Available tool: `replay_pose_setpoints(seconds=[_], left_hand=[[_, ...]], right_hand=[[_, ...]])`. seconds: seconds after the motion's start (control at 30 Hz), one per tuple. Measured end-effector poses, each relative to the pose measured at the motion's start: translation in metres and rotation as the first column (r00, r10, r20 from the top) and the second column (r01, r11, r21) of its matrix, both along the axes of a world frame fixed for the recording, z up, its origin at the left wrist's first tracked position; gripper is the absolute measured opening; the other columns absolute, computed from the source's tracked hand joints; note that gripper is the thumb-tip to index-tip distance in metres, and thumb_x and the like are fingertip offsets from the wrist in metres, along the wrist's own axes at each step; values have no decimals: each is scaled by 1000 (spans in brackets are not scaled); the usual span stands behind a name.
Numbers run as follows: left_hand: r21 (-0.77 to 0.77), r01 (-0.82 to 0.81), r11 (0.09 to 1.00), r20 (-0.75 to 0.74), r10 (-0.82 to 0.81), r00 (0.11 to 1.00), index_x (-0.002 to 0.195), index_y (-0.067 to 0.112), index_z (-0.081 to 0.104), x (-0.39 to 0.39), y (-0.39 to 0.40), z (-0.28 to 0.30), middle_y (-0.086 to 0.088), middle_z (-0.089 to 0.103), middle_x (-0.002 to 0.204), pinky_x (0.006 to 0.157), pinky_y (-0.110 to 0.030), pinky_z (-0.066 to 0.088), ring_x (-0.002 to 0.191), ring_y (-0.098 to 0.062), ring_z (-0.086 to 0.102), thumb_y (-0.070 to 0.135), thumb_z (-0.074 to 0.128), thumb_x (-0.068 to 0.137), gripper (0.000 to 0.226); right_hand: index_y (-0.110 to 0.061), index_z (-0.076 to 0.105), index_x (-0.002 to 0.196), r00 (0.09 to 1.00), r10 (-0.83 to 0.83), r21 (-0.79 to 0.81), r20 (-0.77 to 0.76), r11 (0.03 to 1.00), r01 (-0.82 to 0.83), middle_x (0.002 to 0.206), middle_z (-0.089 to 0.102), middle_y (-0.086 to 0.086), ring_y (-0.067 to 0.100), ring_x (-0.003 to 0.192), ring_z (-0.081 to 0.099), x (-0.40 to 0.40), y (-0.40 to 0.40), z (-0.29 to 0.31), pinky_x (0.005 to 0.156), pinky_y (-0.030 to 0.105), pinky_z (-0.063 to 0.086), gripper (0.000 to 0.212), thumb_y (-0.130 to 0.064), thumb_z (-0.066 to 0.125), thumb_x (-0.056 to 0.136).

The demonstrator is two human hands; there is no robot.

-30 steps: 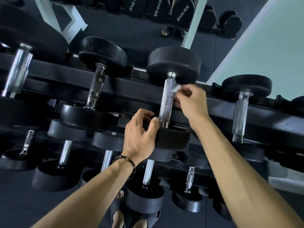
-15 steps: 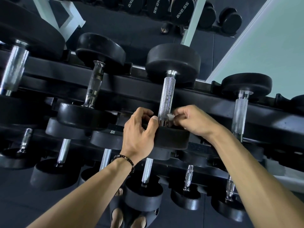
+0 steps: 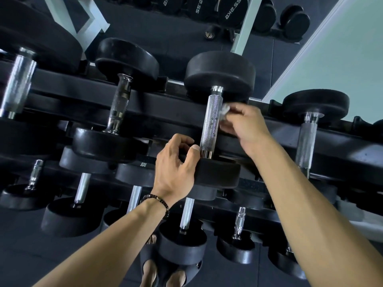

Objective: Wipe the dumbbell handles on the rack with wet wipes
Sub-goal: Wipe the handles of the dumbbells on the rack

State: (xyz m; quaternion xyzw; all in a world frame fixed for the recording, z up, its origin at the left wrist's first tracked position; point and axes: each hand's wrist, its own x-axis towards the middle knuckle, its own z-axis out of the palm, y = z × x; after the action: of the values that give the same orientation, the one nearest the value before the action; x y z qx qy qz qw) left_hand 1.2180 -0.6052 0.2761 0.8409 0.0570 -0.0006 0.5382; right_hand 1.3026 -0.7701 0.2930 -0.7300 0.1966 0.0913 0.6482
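Since half a second ago, the right hand point(image 3: 246, 125) has slid up from the bottom of the shiny handle point(image 3: 211, 123) to its upper half. It is pinching a small white wet wipe point(image 3: 224, 110) against the right side of the handle.

That handle is sitting in the middle of the frame. It is running up and down, leaning a little to the right at the top. Its dumbbell has a big black round weight point(image 3: 219, 76) at the top end and another black weight point(image 3: 217, 172) at the bottom end. It is lying across the dark rack point(image 3: 342, 146).

The left hand point(image 3: 176, 168) is gripping the bottom weight, with its thumb close to the foot of the handle. A dark bead bracelet point(image 3: 156, 200) is sitting on that wrist.

More dumbbells are resting on the rack to the left and right, and smaller ones are lying lower down. At the top of the frame, more black dumbbells point(image 3: 232, 8) are showing white writing that looks flipped, like "SS.2KG". Two feet point(image 3: 163, 275) are showing at the bottom middle.
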Motion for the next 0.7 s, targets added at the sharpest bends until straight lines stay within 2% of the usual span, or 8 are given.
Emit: replay_pose_setpoints(seconds=[0.1,0.2,0.27,0.37,0.43,0.5,0.6,0.7], left_hand=[[1,2,1000,3,-2,1000,88,25,59,0,0,-1,12,60,74,68,-23,40,77,-6,56,51,42,77,33],[-11,-5,1000,0,5,1000,89,24,60,-1,0,0,14,61,74,69,-23,39,76,-5,56,51,42,77,35],[-14,-4,1000,-1,4,1000,89,24,60,-1,0,0,18,60,74,68,-21,38,75,-4,56,51,42,77,34],[-11,-6,1000,-4,6,1000,89,25,60,0,0,0,19,59,74,66,-19,37,74,-4,55,52,42,76,35],[0,-4,1000,0,4,1000,89,25,60,0,0,0,17,60,74,66,-18,38,76,-4,55,52,42,76,35],[7,-4,1000,2,4,1000,90,25,60,0,1,-1,17,59,74,66,-17,38,76,-3,55,52,41,76,35],[2,-8,1000,3,8,1000,89,26,60,0,1,0,20,59,74,66,-17,37,74,-3,55,52,42,76,35],[3,-7,1000,10,7,1000,88,26,59,0,0,0,21,59,74,65,-20,37,72,-4,54,51,42,76,33]], right_hand=[[-20,72,87,996,-81,224,-33,971,86,88,74,2,17,79,68,11,5,-10,68,29,57,36,7,50,94],[-14,70,88,958,247,107,-146,967,-233,69,69,-3,6,56,58,-19,1,-24,50,19,47,38,12,43,94],[-13,69,90,925,349,39,-149,937,-347,61,64,-6,3,48,53,-27,-3,-25,43,15,41,35,13,45,93],[-9,68,93,998,-1,233,-60,972,15,86,73,5,13,71,67,1,-4,-19,63,24,58,32,16,49,92],[-8,68,94,988,-147,371,-44,916,153,72,72,-1,7,63,67,19,3,-10,80,34,60,33,16,45,94],[-4,66,101,994,-85,391,-69,914,106,68,73,-4,5,62,68,13,9,-9,85,36,59,35,17,39,95],[-4,67,103,973,165,336,-163,936,-102,98,76,7,17,89,73,-13,3,-15,85,34,59,34,14,40,96],[-8,69,92,995,-16,368,-98,928,51,91,76,10,19,80,72,1,-4,-13,79,36,60,35,17,45,92]])
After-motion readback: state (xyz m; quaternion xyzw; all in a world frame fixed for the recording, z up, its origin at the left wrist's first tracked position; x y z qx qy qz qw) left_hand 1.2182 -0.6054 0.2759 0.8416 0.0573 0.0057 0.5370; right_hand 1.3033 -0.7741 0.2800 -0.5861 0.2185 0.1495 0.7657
